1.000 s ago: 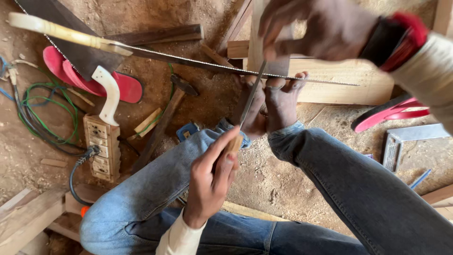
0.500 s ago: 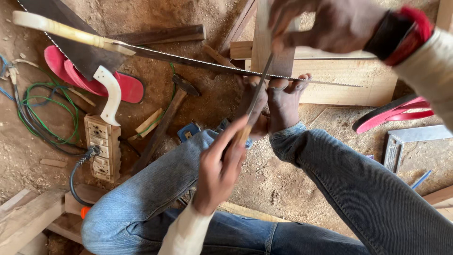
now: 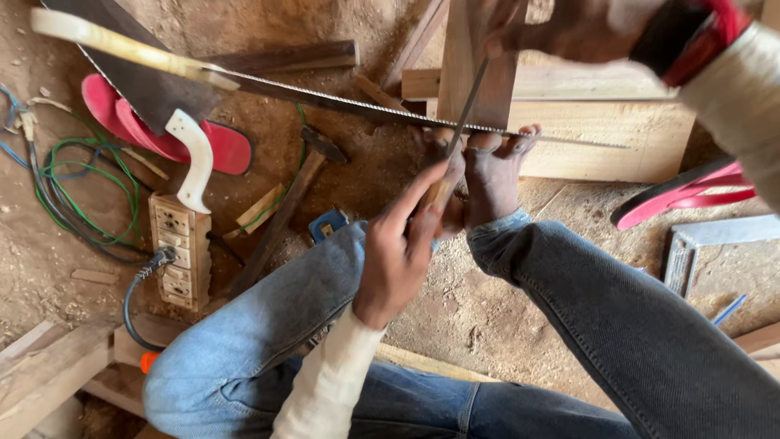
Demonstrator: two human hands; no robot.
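The left hand [image 3: 402, 252] was closed around the wooden handle of a thin metal file [image 3: 465, 114], its fingers wrapped on the grip. The file rose at a slant from that hand and crossed the long toothed steel saw blade [image 3: 366, 104]. The right hand [image 3: 569, 28] was at the top of the file — it was blurred, so I could not tell how its fingers were set on the tip.

The saw blade lay nearly level, and its pale wooden handle [image 3: 122, 47] was at the far left end. Just below the blade, two bare feet [image 3: 479, 175] pressed against it, in front of a pale wooden board [image 3: 601, 138]. Left of the blade's middle — on the dusty earth floor [image 3: 65, 268] — lay a hammer with wooden shaft [image 3: 280, 215], a red sandal [image 3: 162, 134] and a beige socket strip [image 3: 180, 252].
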